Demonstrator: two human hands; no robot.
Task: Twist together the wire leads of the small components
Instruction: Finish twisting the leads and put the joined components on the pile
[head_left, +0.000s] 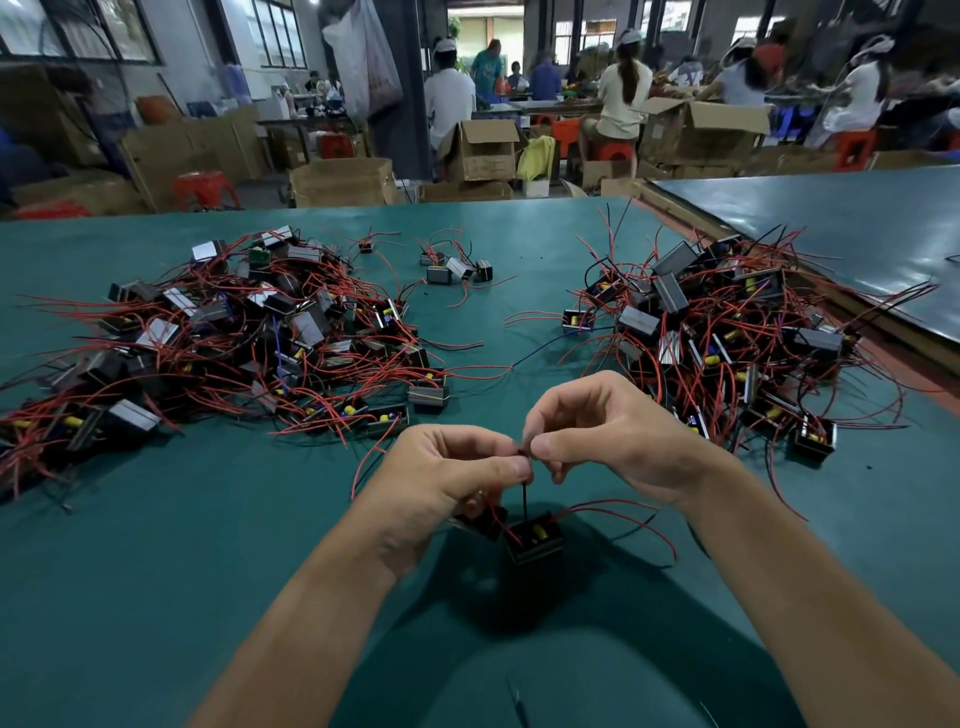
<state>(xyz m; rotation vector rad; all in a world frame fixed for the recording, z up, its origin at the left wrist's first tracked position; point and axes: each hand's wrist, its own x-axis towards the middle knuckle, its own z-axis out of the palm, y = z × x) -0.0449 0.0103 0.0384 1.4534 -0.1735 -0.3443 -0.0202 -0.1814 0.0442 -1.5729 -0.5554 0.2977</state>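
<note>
Matte green mat (156, 545): left hand (447, 473), right hand (618, 441) pinch thin lead (525, 501).

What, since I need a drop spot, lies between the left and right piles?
In the head view: mostly bare green mat, a small cluster of components at the far end, and a stray blue wire.

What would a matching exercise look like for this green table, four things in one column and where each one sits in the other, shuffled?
Things: 1 biggest pile; 2 second pile; 3 small cluster; 4 black component.
Places: A below the left hand and right hand, on the lead they pinch; B left side of the table; C far middle, between the piles; D near the table's right edge.
Pairs: 1-B, 2-D, 3-C, 4-A.
</note>
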